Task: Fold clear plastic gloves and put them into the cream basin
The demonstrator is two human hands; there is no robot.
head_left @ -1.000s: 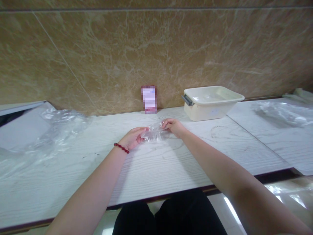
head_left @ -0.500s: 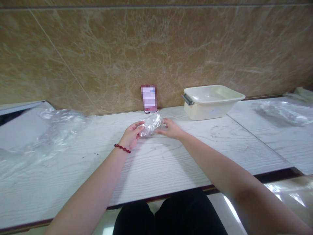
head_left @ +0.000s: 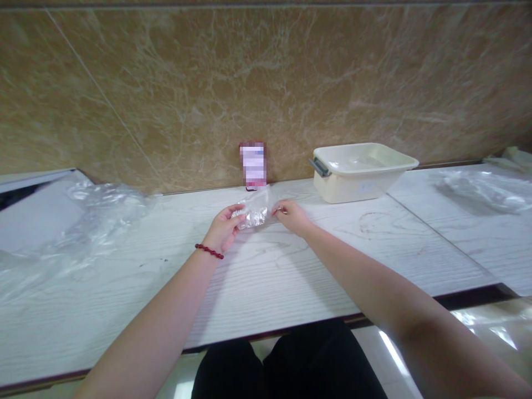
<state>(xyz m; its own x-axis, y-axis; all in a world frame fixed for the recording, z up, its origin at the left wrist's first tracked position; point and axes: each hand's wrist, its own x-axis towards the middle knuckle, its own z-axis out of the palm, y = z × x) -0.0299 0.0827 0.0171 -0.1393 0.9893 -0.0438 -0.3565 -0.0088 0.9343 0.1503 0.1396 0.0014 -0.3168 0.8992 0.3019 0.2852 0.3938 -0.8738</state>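
Observation:
A small clear plastic bag [head_left: 255, 211] is held between both hands just above the white wood-grain table [head_left: 257, 277], near its middle. My left hand [head_left: 222, 230], with a red bead bracelet on the wrist, pinches the bag's left edge. My right hand [head_left: 291, 216] pinches the right edge. The bag looks crumpled and stretched between them. What is inside it, if anything, I cannot make out.
A cream plastic basin [head_left: 359, 170] with a grey handle stands at the back right by the marble wall. A small blurred card [head_left: 253, 165] leans on the wall behind the hands. Crumpled clear plastic sheets lie at far left [head_left: 83, 221] and far right [head_left: 482, 188].
The bag was lifted off the table by the left hand and turned upright; my right hand let go briefly, then pinched its right edge again.

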